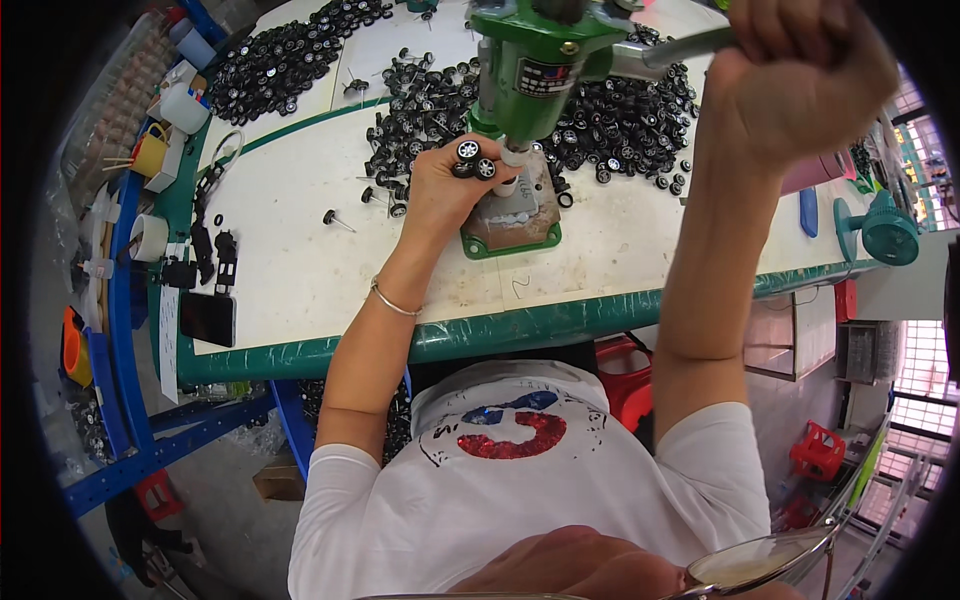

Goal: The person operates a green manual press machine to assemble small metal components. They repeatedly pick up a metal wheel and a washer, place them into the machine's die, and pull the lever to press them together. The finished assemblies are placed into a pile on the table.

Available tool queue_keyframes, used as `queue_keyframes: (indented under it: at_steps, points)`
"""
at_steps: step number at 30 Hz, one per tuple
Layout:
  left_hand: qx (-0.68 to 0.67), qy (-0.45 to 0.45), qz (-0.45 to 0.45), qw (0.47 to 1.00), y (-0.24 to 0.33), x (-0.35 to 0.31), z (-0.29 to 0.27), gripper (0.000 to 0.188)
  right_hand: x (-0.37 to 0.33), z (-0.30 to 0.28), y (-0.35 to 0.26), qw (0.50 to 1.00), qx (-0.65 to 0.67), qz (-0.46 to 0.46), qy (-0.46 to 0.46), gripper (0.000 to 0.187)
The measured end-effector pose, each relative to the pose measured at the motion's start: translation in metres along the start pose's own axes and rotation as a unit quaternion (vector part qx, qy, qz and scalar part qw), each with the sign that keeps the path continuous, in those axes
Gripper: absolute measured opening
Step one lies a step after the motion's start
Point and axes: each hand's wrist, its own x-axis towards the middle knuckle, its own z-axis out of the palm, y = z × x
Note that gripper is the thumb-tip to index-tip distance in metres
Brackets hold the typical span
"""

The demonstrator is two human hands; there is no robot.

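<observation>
A green hand press [528,95] stands on the white table in front of me. My left hand [440,190] is closed around several small black toy wheels [468,150] with silver hubs, its fingertips beside the white post under the press ram. What those fingertips pinch at the post is too small to make out. Raised at the upper right, my right hand [805,85] is wrapped round the press's lever [690,47]. Beneath the post lies the press's base plate [510,232], brownish with a green rim.
Heaps of black wheels [275,75] cover the far table, and more wheels [630,120] surround the press. A lone wheel with an axle [335,218] lies left of it. A phone [208,318] rests near the left edge; a green fan [888,230] stands at right.
</observation>
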Motion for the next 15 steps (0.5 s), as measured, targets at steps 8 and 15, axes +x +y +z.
queue_keyframes:
  at_steps: [8, 15]
  points:
    - [0.010, 0.000, -0.064, 0.998, 0.008, -0.006, -0.001, 0.034, 0.003, 0.018, -0.009, 0.993, -0.116, 0.012, 0.001, 0.034]
    - [-0.116, 0.018, -0.116, 0.986, 0.016, -0.009, -0.004, 0.024, 0.048, -0.016, 0.049, 0.966, -0.076, 0.248, -0.008, 0.024]
